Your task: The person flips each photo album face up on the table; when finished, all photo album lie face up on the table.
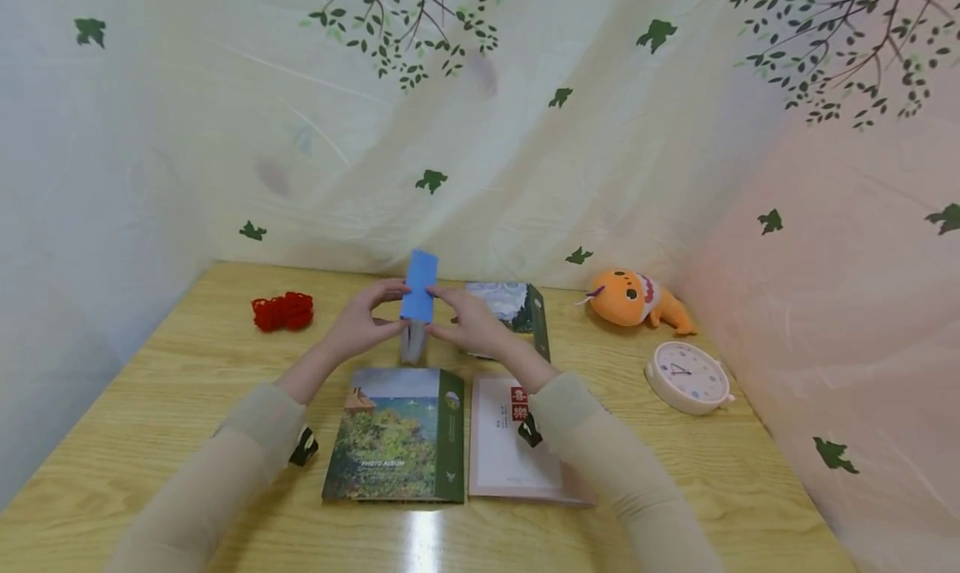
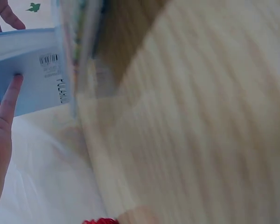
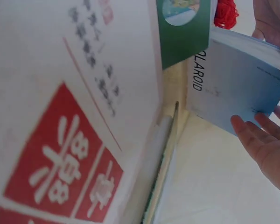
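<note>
A small blue Polaroid album (image 1: 420,288) stands upright between both hands above the far middle of the table, its pages slightly spread at the lower end in the head view. My left hand (image 1: 367,319) grips its left side, with a finger laid along the cover (image 2: 35,88) in the left wrist view. From the other side my right hand (image 1: 471,316) holds it, fingertips on the blue cover (image 3: 233,81) that reads "OLAROID" in the right wrist view. Just nearer lies a photo album (image 1: 397,440) with a garden-and-sea picture and green spine.
Beside it, under my right forearm, is a pink-white album (image 1: 495,448) with red squares. Another picture album (image 1: 510,306) lies behind the right hand. Red yarn (image 1: 282,311) sits at far left; an orange plush toy (image 1: 618,298) and a round clock (image 1: 688,377) are at right.
</note>
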A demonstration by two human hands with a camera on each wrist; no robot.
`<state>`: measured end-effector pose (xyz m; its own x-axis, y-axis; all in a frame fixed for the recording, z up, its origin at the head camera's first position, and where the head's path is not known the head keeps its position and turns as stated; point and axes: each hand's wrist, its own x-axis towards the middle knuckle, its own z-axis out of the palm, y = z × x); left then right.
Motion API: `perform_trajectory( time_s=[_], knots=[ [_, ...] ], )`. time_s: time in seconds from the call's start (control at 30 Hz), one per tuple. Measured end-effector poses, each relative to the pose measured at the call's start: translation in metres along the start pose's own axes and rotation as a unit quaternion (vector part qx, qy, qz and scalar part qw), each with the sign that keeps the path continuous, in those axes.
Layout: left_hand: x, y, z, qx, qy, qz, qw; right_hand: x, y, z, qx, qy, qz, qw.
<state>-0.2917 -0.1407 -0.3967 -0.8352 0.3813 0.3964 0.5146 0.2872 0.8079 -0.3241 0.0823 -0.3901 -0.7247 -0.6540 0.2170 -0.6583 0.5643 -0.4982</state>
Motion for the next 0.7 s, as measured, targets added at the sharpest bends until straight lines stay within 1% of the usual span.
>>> perform_trajectory(
  time_s=[0.03,0.07,0.17,0.3,0.43,0.5,0.6,0.7],
  knots=[
    [-0.003,0.001,-0.002,-0.006,-0.003,-0.008,0.9999,0.001,0.000,0.002,0.004,-0.003,0.004,1.000],
    [-0.004,-0.003,-0.003,-0.008,-0.005,-0.016,0.9998,0.001,0.000,0.003,0.012,-0.006,0.008,1.000],
    [-0.005,-0.019,-0.006,-0.020,-0.008,-0.040,0.9989,0.004,-0.001,0.007,0.033,-0.009,0.015,0.999],
    [-0.004,-0.035,-0.010,-0.017,-0.005,-0.063,0.9978,0.007,-0.001,0.012,0.067,-0.001,0.012,0.998],
    [-0.002,-0.038,-0.014,-0.010,-0.004,-0.081,0.9966,0.011,-0.002,0.016,0.080,-0.006,0.012,0.997],
    [-0.002,-0.038,-0.017,-0.004,-0.004,-0.091,0.9959,0.013,-0.003,0.017,0.080,-0.017,0.016,0.996],
    [-0.003,-0.038,-0.021,0.017,-0.006,-0.105,0.9943,0.016,-0.002,0.021,0.079,-0.037,0.017,0.996],
    [-0.004,-0.041,-0.024,0.037,-0.013,-0.113,0.9929,0.017,0.000,0.024,0.077,-0.053,0.012,0.996]
  ],
)
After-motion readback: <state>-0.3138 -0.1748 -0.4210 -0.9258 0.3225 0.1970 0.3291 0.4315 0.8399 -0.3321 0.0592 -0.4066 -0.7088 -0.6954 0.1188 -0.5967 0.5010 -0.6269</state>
